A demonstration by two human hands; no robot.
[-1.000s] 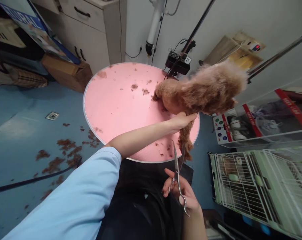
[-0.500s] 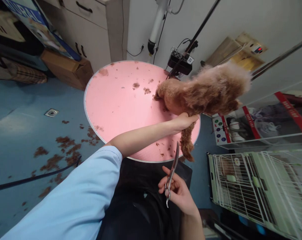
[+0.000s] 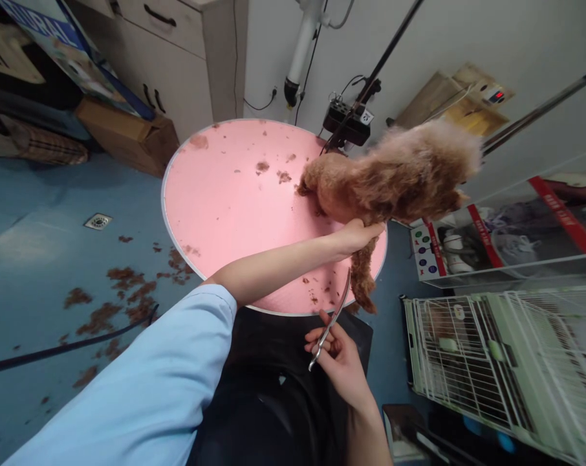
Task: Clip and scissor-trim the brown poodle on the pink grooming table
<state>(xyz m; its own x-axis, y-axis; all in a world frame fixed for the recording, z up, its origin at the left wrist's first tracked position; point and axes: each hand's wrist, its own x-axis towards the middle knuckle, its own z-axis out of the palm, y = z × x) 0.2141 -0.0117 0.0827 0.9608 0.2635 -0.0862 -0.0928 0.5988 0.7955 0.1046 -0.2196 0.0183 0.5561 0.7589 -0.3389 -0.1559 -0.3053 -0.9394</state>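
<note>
A brown curly-haired dog (image 3: 400,175) stands at the right side of a round pink grooming table (image 3: 215,213). My left hand (image 3: 358,237) is closed around the top of its front leg (image 3: 363,278), which stretches toward me over the table's near edge. In my right hand (image 3: 339,362) is a pair of curved scissors (image 3: 336,314), with my thumb and fingers at the handles. The blades point up beside the lower part of that leg, at its left edge; whether they touch the fur I cannot tell. The dog's face is turned away.
Clumps of cut hair (image 3: 262,167) lie on the table and more hair (image 3: 128,278) is on the blue floor. A black grooming arm post (image 3: 390,45) rises behind the dog. To the right stand a wire cage (image 3: 462,362) and a clear-sided bin (image 3: 506,272).
My right hand has turned the scissors and brought them up, so the blades are closer to the dog's leg. My left hand keeps its hold on the leg.
</note>
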